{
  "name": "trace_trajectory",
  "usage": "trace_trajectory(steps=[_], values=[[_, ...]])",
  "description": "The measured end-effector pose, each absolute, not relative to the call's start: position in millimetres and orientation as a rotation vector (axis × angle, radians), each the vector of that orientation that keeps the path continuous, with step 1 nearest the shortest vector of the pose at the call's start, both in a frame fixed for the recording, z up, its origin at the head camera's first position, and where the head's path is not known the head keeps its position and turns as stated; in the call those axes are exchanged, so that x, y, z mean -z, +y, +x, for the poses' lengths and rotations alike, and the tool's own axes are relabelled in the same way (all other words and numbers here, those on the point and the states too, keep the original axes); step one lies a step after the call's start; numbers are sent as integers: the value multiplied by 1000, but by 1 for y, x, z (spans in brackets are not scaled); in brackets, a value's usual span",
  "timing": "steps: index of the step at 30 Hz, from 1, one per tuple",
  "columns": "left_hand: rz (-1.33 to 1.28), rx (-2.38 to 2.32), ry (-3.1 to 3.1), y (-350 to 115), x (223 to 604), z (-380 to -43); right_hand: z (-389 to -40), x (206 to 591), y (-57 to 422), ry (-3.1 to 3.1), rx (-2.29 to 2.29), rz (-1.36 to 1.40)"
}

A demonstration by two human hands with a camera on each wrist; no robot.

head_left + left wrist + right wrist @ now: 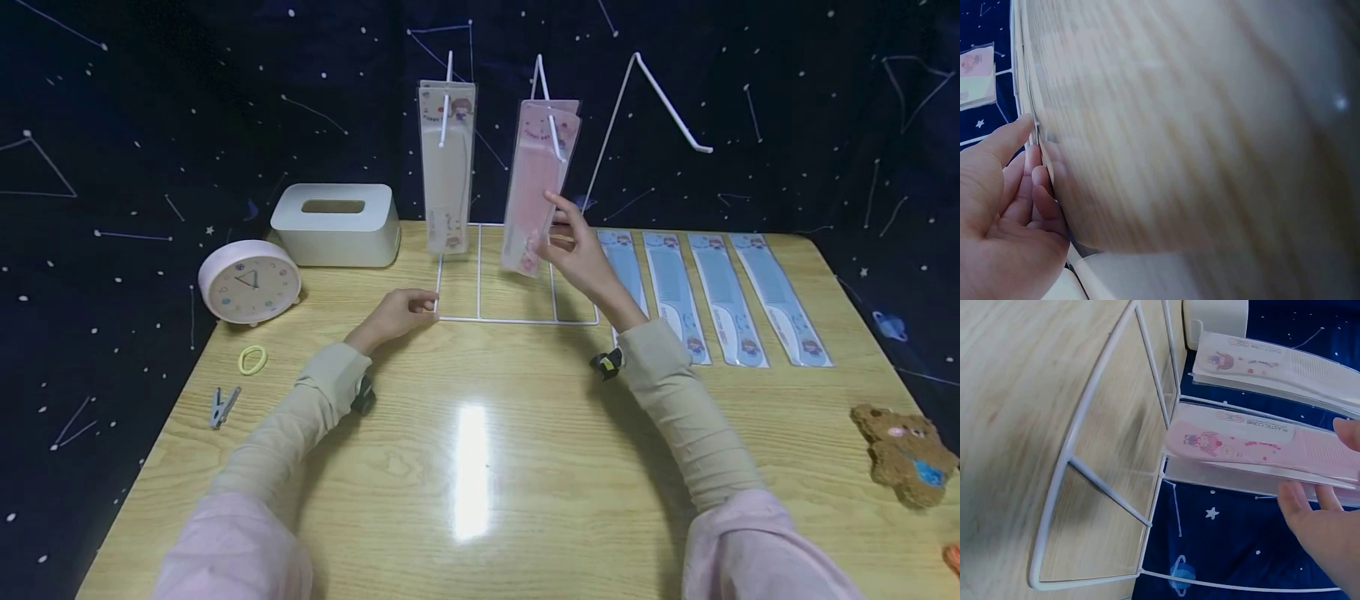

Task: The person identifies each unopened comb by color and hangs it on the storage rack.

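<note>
A white wire rack (517, 321) stands at the table's back edge with three hooks at its top. On the middle hook hang pink plastic combs (534, 167) in clear packets, the front one tilted. My right hand (581, 250) grips the front packet by its right edge, low down, thumb and fingers on either side; the right wrist view shows the printed pink comb (1222, 444) close to the fingertips. Cream comb packets (447, 175) hang from the left hook, while the right hook (675, 104) is bare. My left hand (397, 315) pinches the rack base's front left corner.
Several blue comb packets (717, 292) lie in a row right of the rack. At the left are a tissue box (337, 237), a round clock (250, 283), a yellow hair tie (252, 360) and a grey clip (222, 407). A brown bear (903, 454) lies far right.
</note>
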State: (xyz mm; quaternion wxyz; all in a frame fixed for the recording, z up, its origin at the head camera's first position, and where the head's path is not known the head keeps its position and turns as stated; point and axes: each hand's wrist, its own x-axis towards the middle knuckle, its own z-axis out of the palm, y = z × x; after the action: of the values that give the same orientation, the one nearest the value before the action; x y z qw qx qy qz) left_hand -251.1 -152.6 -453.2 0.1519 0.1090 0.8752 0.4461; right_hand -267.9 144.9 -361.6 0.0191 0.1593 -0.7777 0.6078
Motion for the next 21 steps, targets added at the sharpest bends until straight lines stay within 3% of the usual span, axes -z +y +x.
trace_trajectory(steps=[21], values=[[335,-1287,2520,-153,454,-251,-244,369,165,-2516,-1757,386]])
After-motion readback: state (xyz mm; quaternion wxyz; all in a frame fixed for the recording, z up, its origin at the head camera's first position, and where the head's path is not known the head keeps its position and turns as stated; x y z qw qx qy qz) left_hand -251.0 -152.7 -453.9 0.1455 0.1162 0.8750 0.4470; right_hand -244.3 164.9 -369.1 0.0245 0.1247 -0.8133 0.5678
